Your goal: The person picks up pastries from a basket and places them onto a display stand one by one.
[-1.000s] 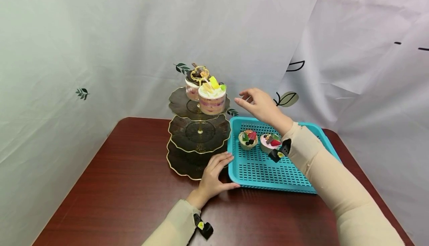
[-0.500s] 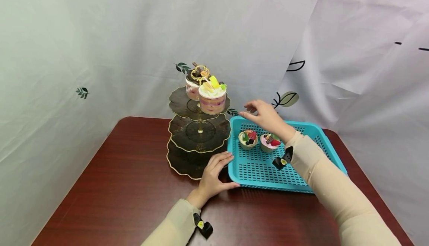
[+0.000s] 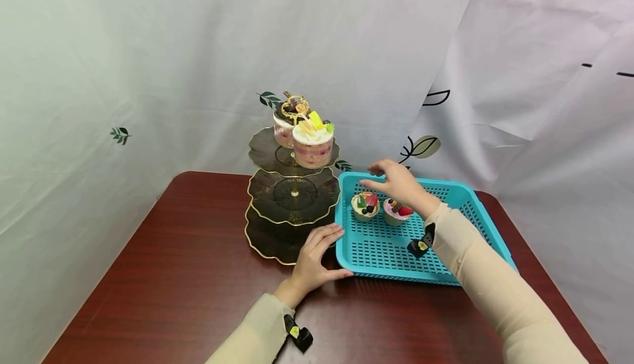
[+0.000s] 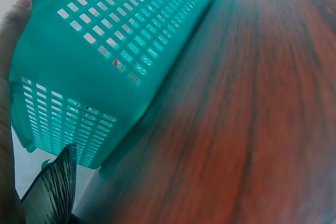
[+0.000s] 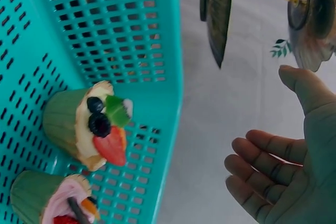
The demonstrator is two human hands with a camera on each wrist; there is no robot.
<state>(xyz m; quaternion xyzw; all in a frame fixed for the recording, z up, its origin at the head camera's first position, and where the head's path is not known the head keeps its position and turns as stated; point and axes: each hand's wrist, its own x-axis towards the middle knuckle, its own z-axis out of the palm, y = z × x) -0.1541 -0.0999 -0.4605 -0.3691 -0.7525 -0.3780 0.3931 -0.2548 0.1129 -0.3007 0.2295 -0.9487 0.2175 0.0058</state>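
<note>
My left hand [image 3: 311, 267] grips the near left corner of a turquoise basket [image 3: 386, 273], its fingers and thumb spread along the two rims. In the left wrist view, the thumb [image 4: 22, 3] lies at the rim of the basket. Above the back of the basket hovers my right hand [image 3: 400, 183], holding nothing, with thumb and fingers apart. Below it sit two cupcakes, one with cream filling and berries [image 3: 365, 207], the other with pink cream [image 3: 394, 213]. In the right wrist view, the cream cupcake [image 5: 73, 124] lies apart from the fingers [image 5: 262, 156].
A black three-tier cake stand [image 3: 277, 196] with gold edges stands left of the basket. Its top tier bears a chocolate dessert cup [image 3: 284, 131] and a fruit dessert cup [image 3: 313, 152]. Behind the brown table [image 3: 188, 276] hangs a pale printed cloth [image 3: 198, 77].
My right hand has come down and slightly right, from beside the stand's top tier to over the basket. The left hand keeps its place at the corner.
</note>
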